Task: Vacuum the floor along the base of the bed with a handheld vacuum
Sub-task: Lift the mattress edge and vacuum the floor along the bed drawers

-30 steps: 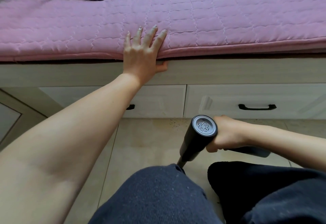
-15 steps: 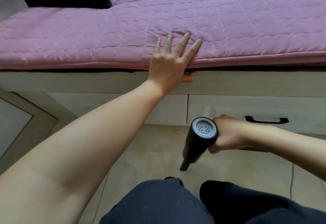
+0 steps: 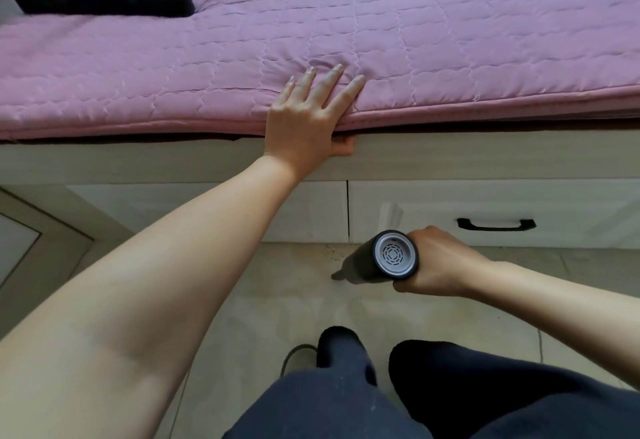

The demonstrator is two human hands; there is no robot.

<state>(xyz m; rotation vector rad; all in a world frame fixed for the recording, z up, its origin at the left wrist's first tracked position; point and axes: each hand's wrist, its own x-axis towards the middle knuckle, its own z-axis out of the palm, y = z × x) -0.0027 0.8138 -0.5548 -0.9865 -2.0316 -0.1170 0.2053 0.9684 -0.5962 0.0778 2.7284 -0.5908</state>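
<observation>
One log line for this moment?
left hand: braced on bed edge | right hand: grips vacuum | nozzle: near floor by drawers

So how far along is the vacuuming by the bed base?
Mid-pass. The right hand grips the handheld vacuum, nozzle low on the floor by the drawers; the left hand rests on the pink mattress pad. Dark specks remain along the drawer base. Nothing shows which stretches are finished.

The left hand (image 3: pixel 304 116) rests on the edge of the pink quilt (image 3: pixel 450 40), fingers spread, thumb under the rim. The right hand (image 3: pixel 440 265) grips the black vacuum (image 3: pixel 384 260), nozzle down on the tiled floor (image 3: pixel 277 300) near the drawers (image 3: pixel 450 206).
</observation>
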